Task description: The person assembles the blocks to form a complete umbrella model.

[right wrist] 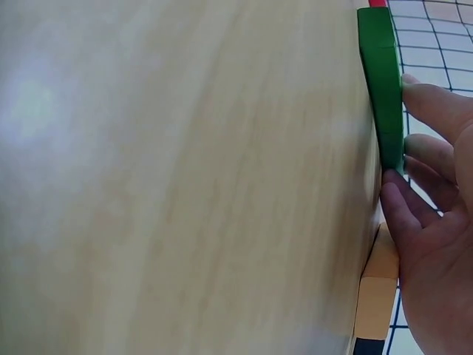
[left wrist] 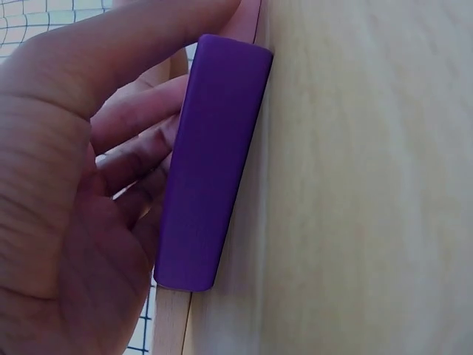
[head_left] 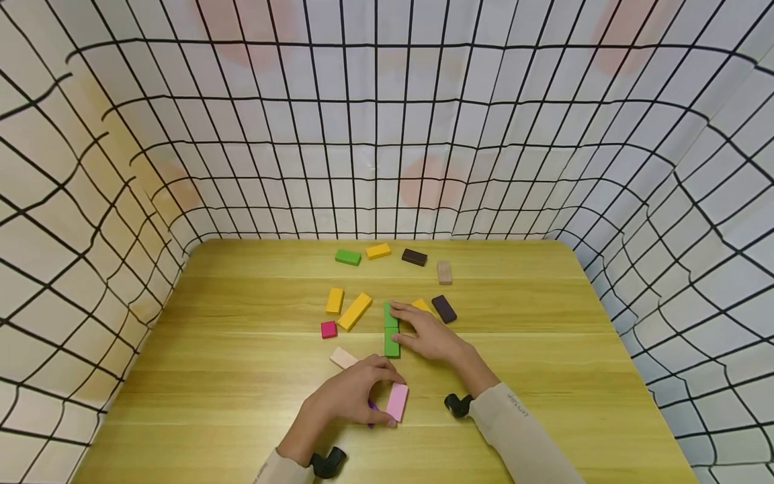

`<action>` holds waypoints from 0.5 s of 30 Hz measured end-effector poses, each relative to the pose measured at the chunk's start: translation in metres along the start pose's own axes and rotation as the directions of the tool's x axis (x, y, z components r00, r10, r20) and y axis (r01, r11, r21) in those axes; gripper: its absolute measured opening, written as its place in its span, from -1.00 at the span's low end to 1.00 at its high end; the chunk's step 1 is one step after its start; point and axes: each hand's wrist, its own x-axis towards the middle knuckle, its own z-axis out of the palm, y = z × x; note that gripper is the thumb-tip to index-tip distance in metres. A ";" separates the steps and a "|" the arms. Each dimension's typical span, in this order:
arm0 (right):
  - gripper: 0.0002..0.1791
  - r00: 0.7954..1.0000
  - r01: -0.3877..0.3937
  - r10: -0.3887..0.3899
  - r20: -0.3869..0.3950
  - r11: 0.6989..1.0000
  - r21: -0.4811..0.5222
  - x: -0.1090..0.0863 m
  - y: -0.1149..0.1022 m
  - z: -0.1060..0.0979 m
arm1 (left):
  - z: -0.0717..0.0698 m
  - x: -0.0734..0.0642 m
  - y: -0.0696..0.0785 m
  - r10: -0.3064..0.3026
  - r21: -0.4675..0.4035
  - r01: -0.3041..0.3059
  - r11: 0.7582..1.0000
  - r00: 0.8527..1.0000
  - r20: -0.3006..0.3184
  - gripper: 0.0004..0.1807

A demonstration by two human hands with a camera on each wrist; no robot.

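In the head view my left hand (head_left: 353, 390) pinches a pink block (head_left: 396, 402) between thumb and fingers on the table. A purple block (left wrist: 211, 163) lies under its palm, mostly hidden in the head view. Just beyond, my right hand (head_left: 432, 336) has its thumb and fingertips on two green blocks (head_left: 392, 344), laid end to end in a line. In the right wrist view the fingers bend around the end of the green blocks (right wrist: 381, 81). A pale wood block (head_left: 342, 357) lies beside my left hand.
Yellow blocks (head_left: 355, 311) and a small red block (head_left: 328, 329) lie left of the green pair. A dark block (head_left: 444, 308) is right of it. Farther back lie green, yellow, dark and pale blocks. A grid-patterned cloth (head_left: 375, 121) stands around the table (head_left: 242, 376).
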 end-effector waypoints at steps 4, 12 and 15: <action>-0.30 1.000 -0.003 0.003 0.000 1.000 0.006 0.000 0.000 0.000 | 0.000 0.000 0.000 -0.019 0.023 0.019 1.000 1.000 -0.011 -0.38; -0.29 1.000 -0.014 0.014 -0.002 1.000 0.013 -0.001 0.000 0.001 | 0.000 0.001 -0.003 -0.065 0.066 0.070 0.995 0.995 -0.070 -0.40; -0.29 1.000 -0.016 0.016 -0.002 1.000 0.015 0.000 0.000 0.001 | -0.001 0.001 -0.002 -0.080 0.072 0.088 0.994 0.992 -0.100 -0.39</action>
